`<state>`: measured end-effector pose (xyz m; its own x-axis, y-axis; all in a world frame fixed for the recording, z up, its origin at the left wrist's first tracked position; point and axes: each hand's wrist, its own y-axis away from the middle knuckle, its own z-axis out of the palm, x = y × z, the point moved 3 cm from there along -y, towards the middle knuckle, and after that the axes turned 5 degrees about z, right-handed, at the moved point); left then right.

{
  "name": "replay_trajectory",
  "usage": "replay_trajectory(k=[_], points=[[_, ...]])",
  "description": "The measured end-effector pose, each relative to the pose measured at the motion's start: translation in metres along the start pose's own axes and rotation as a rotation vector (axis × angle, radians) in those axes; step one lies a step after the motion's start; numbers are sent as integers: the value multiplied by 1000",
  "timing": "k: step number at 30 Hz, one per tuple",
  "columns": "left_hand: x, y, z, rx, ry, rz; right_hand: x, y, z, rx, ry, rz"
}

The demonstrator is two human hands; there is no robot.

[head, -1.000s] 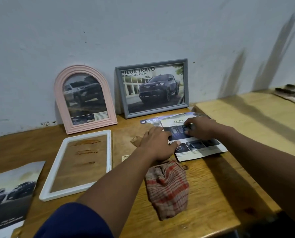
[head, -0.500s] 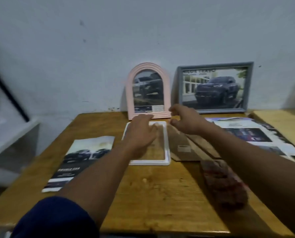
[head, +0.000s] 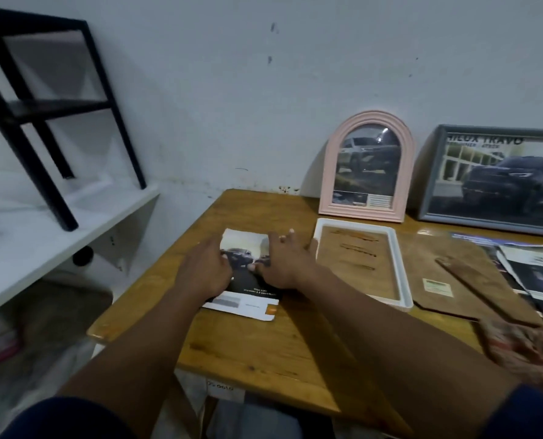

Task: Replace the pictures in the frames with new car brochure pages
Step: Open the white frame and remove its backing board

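Brochure page [head: 251, 294] flat, long axis toward wall [head: 264, 122].

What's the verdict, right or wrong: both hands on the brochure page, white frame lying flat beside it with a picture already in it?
Wrong on one point. The head view shows the left hand and right hand on the page, and the white frame lying flat beside it. But the frame holds no picture: only a bare brown surface shows inside its rim.

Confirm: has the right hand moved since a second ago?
Yes. The right hand went leftward past the white frame: from the loose pages on its right onto the brochure page on its left.
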<state>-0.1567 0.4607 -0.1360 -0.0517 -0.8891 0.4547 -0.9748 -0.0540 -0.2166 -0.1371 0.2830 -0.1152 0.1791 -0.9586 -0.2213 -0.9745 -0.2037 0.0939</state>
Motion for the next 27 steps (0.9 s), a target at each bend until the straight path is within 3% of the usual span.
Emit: replay_trajectory(k=[6, 10, 17, 22, 27], points=[[3, 0, 0, 25, 12, -5, -13, 3, -5, 196, -111, -78], [16, -7, 1, 68, 113, 48, -7, 12, -29, 277, -442, -168], [97, -17, 20, 16, 266, 216, 106, 21, -101, 288, -663, 4], [135, -26, 49, -148, 275, 239, 179, 38, -92, 220, -550, 281], [138, -26, 67, -233, 211, 271, 177, 32, -52, 288, -232, 272]])
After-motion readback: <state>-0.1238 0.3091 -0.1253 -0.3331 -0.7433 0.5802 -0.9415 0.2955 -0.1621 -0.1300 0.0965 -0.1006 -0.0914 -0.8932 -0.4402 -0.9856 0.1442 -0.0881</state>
